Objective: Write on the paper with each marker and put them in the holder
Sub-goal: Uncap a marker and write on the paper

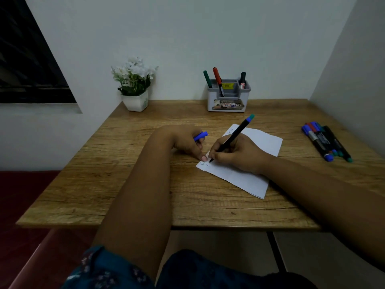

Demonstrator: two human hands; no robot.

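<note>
Head view: right hand (239, 155) writing with marker (233, 136) on paper (245, 176) (tip touching).

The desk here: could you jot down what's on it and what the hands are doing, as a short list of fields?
right hand: writing on the paper with a black marker
left hand: holds a blue cap, fingertip pinning the paper's corner
holder: three markers standing in it
loose markers: bunched at the right side of the table
flower pot: back left
</note>
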